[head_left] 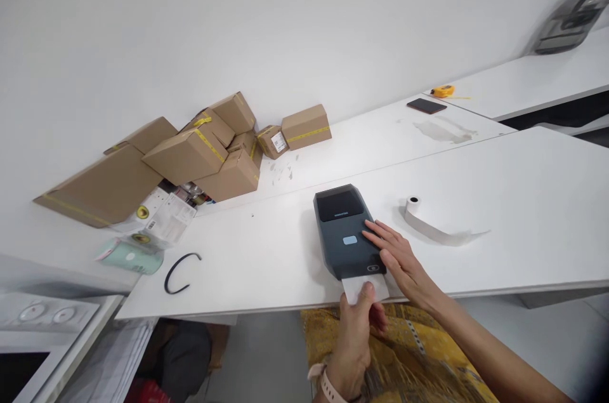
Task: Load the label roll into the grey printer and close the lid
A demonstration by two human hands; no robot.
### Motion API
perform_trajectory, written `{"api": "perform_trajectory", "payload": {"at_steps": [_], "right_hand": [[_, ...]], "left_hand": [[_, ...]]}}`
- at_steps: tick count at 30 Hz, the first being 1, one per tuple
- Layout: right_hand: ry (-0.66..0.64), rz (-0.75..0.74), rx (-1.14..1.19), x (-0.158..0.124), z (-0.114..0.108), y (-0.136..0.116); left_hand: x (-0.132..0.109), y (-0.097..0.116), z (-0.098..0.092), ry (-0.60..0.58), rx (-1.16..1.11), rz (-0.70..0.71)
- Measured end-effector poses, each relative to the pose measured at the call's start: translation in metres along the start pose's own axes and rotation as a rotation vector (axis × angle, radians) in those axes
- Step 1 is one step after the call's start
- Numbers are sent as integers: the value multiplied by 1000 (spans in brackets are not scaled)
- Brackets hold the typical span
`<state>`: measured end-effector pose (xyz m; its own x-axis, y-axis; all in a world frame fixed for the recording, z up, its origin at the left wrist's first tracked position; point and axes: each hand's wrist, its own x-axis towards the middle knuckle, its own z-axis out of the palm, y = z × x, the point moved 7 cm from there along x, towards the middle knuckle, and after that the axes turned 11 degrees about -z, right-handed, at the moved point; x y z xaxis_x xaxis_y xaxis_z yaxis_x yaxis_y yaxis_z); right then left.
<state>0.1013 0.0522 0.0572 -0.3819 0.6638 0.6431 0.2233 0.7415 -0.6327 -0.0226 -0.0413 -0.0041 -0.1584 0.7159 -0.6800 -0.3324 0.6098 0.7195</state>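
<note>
A dark grey-blue label printer (pixel 349 235) lies on the white table near its front edge, with a white paper label (pixel 353 289) sticking out of its front slot. My left hand (pixel 356 320), with a pale band at the wrist, pinches that label, thumb on top and fingers curled beneath. Stretched fingers of my right hand (pixel 397 257) lie flat on the printer's right side, holding nothing. To the right of the printer stands a small white paper roll (pixel 413 205), its strip (pixel 442 235) unwound across the table.
Several cardboard boxes (pixel 190 158) are piled against the wall at the left, near a mint-green pouch (pixel 130 257) and a black headband-like hoop (pixel 166 279). A dark phone (pixel 427 105) and yellow tape measure (pixel 443 91) lie at the back right. The table's front edge runs by my hands.
</note>
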Motion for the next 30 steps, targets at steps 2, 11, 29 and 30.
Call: {"api": "perform_trajectory", "payload": {"at_steps": [2, 11, 29, 30], "right_hand": [[7, 12, -1, 0, 1, 1], [26, -51, -164, 11, -7, -12], [-34, -192, -248, 24, 12, -22], [-21, -194, -250, 24, 12, -24]], "left_hand": [[2, -3, 0, 13, -12, 8], [1, -6, -4, -166, 131, 35], [24, 81, -53, 15, -133, 504], [27, 78, -51, 15, -146, 490]]}}
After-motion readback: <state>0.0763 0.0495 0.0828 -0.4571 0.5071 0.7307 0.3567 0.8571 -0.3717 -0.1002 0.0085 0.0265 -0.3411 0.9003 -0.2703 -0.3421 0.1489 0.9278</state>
